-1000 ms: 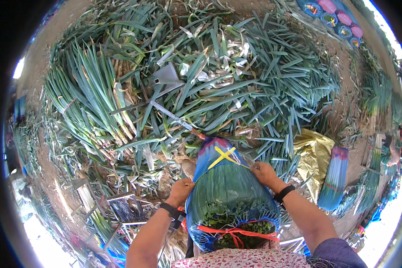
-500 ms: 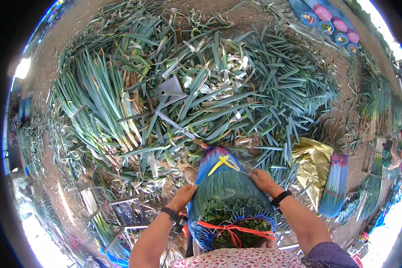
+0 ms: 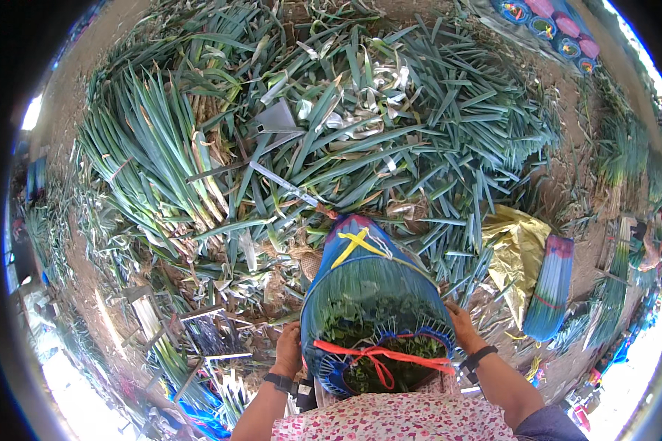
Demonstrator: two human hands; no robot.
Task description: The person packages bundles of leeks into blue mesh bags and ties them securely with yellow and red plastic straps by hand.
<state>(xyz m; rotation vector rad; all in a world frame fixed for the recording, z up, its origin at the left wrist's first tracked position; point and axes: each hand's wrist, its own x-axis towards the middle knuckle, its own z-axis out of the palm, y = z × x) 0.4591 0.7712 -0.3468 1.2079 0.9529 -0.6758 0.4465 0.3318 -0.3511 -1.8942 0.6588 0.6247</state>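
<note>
Touching blue bag (image 3: 375, 283): left hand (image 3: 290, 348), right hand (image 3: 463, 330) | grips unclear | leaves (image 3: 485, 125) strewn over dirt ground (image 3: 568, 192)

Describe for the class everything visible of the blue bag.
The blue bag looks like see-through plastic or netting, packed with greens. It tapers to a purplish far end bearing a yellow cross; a red ribbon spans its laced mouth. Low in view, its sides touch left grip and right grip.

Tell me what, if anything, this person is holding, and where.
A large, stuffed blue bag, apparently by its sides: left hand at its left side, right hand at its right. The grip itself is partly hidden.
</note>
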